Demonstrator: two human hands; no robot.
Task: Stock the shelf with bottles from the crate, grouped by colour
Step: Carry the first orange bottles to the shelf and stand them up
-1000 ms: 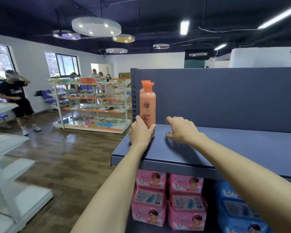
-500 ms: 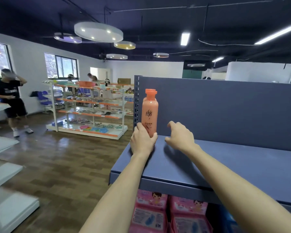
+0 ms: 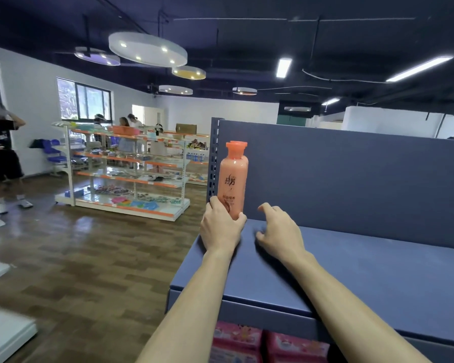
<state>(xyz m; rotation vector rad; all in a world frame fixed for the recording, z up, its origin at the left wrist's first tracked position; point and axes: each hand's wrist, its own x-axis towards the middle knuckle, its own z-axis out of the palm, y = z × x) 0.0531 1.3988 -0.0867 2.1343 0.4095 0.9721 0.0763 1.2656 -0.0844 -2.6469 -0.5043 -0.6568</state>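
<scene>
While your left hand [image 3: 222,227] still grips the orange bottle [image 3: 233,179] upright at the shelf's [image 3: 351,271] back left corner, your right hand [image 3: 279,231] stays loosely curled, empty, beside it; only the view has shifted.

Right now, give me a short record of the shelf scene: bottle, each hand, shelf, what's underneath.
bottle: orange bottle, upright at the shelf's left back corner; a second cap shows just behind it
left hand: grips the bottle's base
right hand: beside the bottle, fingers loosely curled, holding nothing
shelf: blue
underneath: pink packs
</scene>
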